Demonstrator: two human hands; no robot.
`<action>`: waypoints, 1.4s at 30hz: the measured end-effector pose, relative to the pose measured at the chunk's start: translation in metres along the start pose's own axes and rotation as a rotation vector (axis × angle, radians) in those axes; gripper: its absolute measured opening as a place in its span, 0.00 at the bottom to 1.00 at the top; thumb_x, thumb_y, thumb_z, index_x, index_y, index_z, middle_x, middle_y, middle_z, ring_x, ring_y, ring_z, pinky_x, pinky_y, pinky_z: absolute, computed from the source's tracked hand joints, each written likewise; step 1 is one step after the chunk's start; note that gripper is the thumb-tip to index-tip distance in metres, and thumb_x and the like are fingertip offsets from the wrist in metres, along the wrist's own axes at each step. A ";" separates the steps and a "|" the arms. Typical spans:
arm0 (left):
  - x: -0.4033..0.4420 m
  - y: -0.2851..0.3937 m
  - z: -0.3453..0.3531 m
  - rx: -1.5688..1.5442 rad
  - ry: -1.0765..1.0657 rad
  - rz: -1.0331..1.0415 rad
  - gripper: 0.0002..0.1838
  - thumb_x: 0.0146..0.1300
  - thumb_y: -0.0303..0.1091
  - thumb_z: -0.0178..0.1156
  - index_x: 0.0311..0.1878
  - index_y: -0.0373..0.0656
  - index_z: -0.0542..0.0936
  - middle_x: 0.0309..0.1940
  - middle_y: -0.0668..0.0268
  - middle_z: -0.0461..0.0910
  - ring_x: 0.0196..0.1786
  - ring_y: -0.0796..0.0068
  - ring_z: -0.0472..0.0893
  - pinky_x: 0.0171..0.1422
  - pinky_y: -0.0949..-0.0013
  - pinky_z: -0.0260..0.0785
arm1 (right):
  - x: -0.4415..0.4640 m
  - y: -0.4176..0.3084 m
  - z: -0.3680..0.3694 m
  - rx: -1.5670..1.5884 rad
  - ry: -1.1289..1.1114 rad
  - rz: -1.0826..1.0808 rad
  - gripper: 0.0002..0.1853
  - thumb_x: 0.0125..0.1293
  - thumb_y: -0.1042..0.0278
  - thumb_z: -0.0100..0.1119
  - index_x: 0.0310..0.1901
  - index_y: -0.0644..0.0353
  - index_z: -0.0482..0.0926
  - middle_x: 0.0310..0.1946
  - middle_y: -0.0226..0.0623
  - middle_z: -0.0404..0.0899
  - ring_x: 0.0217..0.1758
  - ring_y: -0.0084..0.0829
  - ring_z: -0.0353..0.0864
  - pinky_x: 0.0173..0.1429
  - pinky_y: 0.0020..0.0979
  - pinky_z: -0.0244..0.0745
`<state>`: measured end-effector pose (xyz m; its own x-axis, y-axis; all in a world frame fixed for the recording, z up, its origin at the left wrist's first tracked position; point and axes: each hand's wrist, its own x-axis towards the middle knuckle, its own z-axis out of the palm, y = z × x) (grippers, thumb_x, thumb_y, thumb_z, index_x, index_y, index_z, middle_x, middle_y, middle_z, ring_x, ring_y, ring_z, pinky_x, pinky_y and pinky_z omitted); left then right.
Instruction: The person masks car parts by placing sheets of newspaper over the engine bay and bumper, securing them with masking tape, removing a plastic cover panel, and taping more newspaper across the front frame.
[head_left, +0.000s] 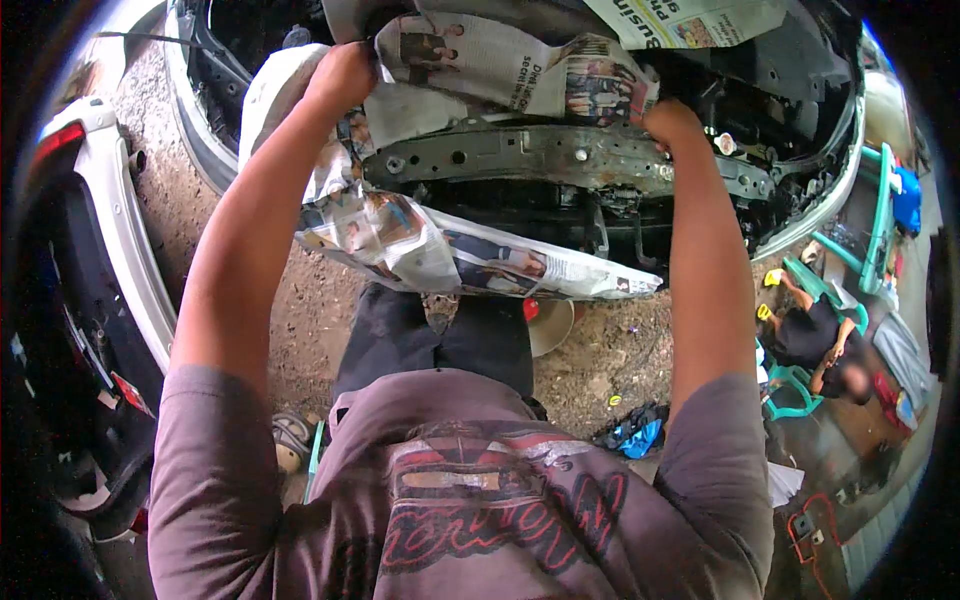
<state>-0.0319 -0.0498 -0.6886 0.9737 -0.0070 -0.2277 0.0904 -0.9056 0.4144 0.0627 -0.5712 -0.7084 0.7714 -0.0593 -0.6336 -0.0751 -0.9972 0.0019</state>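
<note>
A printed newspaper sheet (pixel 475 65) stretches between my two hands over the open front of a car. My left hand (pixel 345 78) is closed on the sheet's left part, its fingertips mostly hidden. At the sheet's right end, my right hand (pixel 674 122) pinches the paper's edge. Just below the sheet runs a dark metal crossbar (pixel 530 155) with holes and bolts. More newspaper (pixel 400 238) covers the bumper's front edge, nearest my body, and wraps up the left side. Another newspaper piece (pixel 700 22) lies farther back on the right.
A detached white bumper (pixel 135 225) stands at left on the dirt ground (pixel 610 350). To the right, another person (pixel 815 335) sits by green plastic chairs (pixel 790 392). A blue and black bag (pixel 640 435) and an orange cord (pixel 828 530) lie on the ground.
</note>
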 end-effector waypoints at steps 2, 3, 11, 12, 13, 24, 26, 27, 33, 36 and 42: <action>-0.005 0.000 0.000 0.006 0.047 0.015 0.15 0.65 0.33 0.56 0.49 0.37 0.87 0.46 0.40 0.86 0.53 0.35 0.84 0.59 0.39 0.77 | -0.012 0.000 -0.009 0.059 -0.054 0.030 0.32 0.63 0.41 0.74 0.57 0.61 0.87 0.56 0.55 0.86 0.60 0.52 0.87 0.60 0.51 0.84; -0.007 0.002 0.001 0.005 0.048 0.013 0.15 0.65 0.33 0.56 0.49 0.37 0.87 0.46 0.40 0.86 0.53 0.35 0.84 0.59 0.39 0.77 | -0.018 0.000 -0.012 0.070 -0.065 0.039 0.32 0.63 0.41 0.74 0.57 0.62 0.87 0.56 0.55 0.86 0.59 0.52 0.87 0.60 0.50 0.84; -0.017 0.032 0.003 0.134 0.181 -0.176 0.15 0.67 0.34 0.56 0.48 0.34 0.84 0.52 0.40 0.85 0.56 0.37 0.85 0.62 0.43 0.78 | -0.037 0.001 -0.017 0.110 -0.086 0.056 0.31 0.64 0.42 0.73 0.56 0.63 0.87 0.52 0.54 0.87 0.55 0.50 0.87 0.57 0.49 0.84; -0.026 0.046 0.000 0.196 0.128 -0.262 0.20 0.67 0.38 0.62 0.55 0.32 0.79 0.57 0.38 0.81 0.59 0.37 0.84 0.64 0.44 0.78 | -0.037 0.000 -0.017 0.111 -0.086 0.053 0.31 0.64 0.42 0.73 0.56 0.63 0.87 0.52 0.54 0.87 0.54 0.50 0.87 0.56 0.49 0.84; -0.043 0.070 -0.006 0.199 0.127 -0.261 0.20 0.67 0.38 0.62 0.55 0.32 0.79 0.57 0.38 0.81 0.59 0.37 0.84 0.64 0.44 0.78 | -0.037 0.000 -0.017 0.110 -0.085 0.054 0.31 0.64 0.42 0.73 0.55 0.63 0.87 0.52 0.54 0.87 0.54 0.50 0.87 0.56 0.49 0.84; -0.054 0.076 0.036 -0.034 0.014 -0.425 0.33 0.60 0.37 0.72 0.67 0.37 0.76 0.65 0.41 0.81 0.67 0.40 0.82 0.71 0.49 0.76 | -0.039 -0.005 -0.016 0.106 -0.094 0.051 0.30 0.64 0.42 0.71 0.53 0.65 0.87 0.47 0.52 0.87 0.47 0.48 0.87 0.52 0.48 0.83; -0.043 0.060 0.053 -0.039 0.005 -0.417 0.31 0.60 0.33 0.68 0.69 0.40 0.77 0.64 0.41 0.82 0.68 0.40 0.81 0.72 0.50 0.76 | -0.039 -0.007 -0.017 0.106 -0.094 0.050 0.30 0.65 0.42 0.71 0.53 0.65 0.88 0.46 0.52 0.87 0.46 0.47 0.87 0.51 0.47 0.83; -0.042 0.050 0.061 -0.037 0.005 -0.416 0.31 0.60 0.33 0.68 0.69 0.40 0.77 0.64 0.41 0.82 0.68 0.40 0.81 0.72 0.50 0.76 | -0.039 -0.006 -0.017 0.107 -0.095 0.049 0.30 0.65 0.42 0.71 0.53 0.65 0.88 0.46 0.52 0.87 0.46 0.47 0.87 0.50 0.47 0.83; -0.033 0.038 0.075 0.119 0.104 0.014 0.42 0.58 0.44 0.77 0.76 0.48 0.73 0.66 0.43 0.79 0.65 0.40 0.82 0.72 0.50 0.76 | -0.041 -0.006 -0.016 0.101 -0.097 0.050 0.30 0.65 0.42 0.70 0.51 0.66 0.88 0.43 0.51 0.87 0.42 0.46 0.87 0.48 0.46 0.83; -0.041 0.066 0.050 0.273 -0.018 -0.200 0.44 0.56 0.47 0.79 0.77 0.58 0.73 0.68 0.43 0.76 0.64 0.40 0.83 0.70 0.49 0.78 | -0.041 -0.006 -0.015 0.106 -0.096 0.051 0.30 0.65 0.42 0.70 0.51 0.66 0.88 0.42 0.51 0.88 0.41 0.45 0.88 0.47 0.46 0.83; -0.035 0.032 0.060 0.228 -0.022 -0.053 0.40 0.60 0.36 0.74 0.78 0.62 0.73 0.66 0.42 0.76 0.63 0.40 0.83 0.68 0.49 0.79 | -0.042 -0.010 -0.014 0.099 -0.100 0.057 0.30 0.65 0.42 0.69 0.50 0.67 0.88 0.39 0.50 0.88 0.37 0.44 0.88 0.44 0.45 0.83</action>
<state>-0.0756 -0.1037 -0.7204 0.9638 0.0359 -0.2642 0.0892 -0.9773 0.1923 0.0398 -0.5598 -0.6710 0.6976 -0.1055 -0.7087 -0.1823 -0.9827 -0.0331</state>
